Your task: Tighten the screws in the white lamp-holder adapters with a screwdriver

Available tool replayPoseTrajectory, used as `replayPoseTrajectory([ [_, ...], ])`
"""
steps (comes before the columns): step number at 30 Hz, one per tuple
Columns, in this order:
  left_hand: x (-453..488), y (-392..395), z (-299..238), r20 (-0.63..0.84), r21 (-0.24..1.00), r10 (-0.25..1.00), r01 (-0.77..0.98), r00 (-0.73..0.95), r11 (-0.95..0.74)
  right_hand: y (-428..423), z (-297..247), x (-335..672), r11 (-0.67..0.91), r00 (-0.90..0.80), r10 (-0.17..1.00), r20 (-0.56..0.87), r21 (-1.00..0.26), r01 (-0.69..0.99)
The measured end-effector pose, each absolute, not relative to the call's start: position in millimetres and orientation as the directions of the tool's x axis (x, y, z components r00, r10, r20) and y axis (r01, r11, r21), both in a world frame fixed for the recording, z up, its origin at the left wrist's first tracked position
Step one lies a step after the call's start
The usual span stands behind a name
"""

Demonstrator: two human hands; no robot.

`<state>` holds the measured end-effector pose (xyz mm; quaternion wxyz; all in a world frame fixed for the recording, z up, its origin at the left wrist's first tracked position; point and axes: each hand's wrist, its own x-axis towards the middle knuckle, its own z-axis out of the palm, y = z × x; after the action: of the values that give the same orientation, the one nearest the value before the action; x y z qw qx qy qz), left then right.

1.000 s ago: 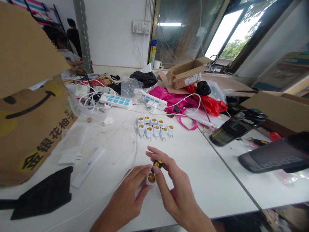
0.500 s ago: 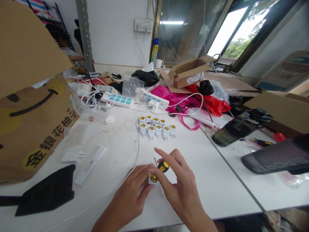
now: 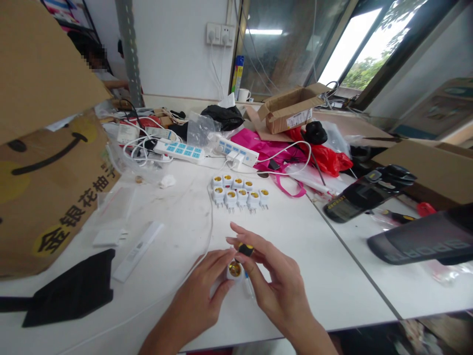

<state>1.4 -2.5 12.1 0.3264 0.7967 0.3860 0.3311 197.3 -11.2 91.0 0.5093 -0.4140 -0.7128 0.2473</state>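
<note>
My left hand (image 3: 201, 286) is closed around a white plug-in lamp socket (image 3: 234, 270), its brass-coloured opening facing up. My right hand (image 3: 271, 271) grips a screwdriver (image 3: 245, 250) by its short black and yellow handle, just above and to the right of that socket. The screwdriver's shaft is hidden. Between the socket and my right thumb lies a thin clear item with a blue part (image 3: 248, 283), too small to name. Farther back, several more white lamp sockets (image 3: 241, 196) stand grouped in two rows, their plug pins toward me.
Two white power strips (image 3: 180, 151) and tangled cables lie behind the sockets. Dark bottles (image 3: 365, 195) rest at right. A black flat-bladed item (image 3: 72, 288), a white strip (image 3: 138, 251) and a big carton (image 3: 59, 197) occupy the left. Someone's arm (image 3: 117, 84) shows far left.
My right hand has tipped the screwdriver, so its shaft no longer shows and the handle sits slightly higher and left. The socket in my left hand is more fully visible.
</note>
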Motion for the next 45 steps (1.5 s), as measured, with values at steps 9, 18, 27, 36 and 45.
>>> replayPoseTrajectory([
  [9, 4, -1, 16, 0.271, 0.78, 0.842, 0.405, 0.467, -0.476, -2, 104, 198, 0.62, -0.292, 0.784, 0.548, -0.718, 0.317],
  [18, 3, -3, 14, 0.305, 0.778, 0.83, 0.381, 0.468, -0.5, -12, 76, 191, 0.608, -0.106, 0.763, 0.637, -0.654, 0.45],
  [27, 2, -1, 16, 0.315, 0.779, 0.815, 0.357, 0.487, -0.515, -6, 72, 182, 0.687, -0.013, 0.619, 0.785, -0.533, 0.494],
  [36, 1, -1, 10, 0.297, 0.787, 0.83, 0.372, 0.472, -0.493, -12, 70, 187, 0.553, -0.068, 0.823, 0.564, -0.766, 0.328],
  [45, 2, 0, 16, 0.282, 0.788, 0.827, 0.375, 0.485, -0.489, -11, 81, 174, 0.679, 0.125, 0.58, 0.805, -0.563, 0.471],
])
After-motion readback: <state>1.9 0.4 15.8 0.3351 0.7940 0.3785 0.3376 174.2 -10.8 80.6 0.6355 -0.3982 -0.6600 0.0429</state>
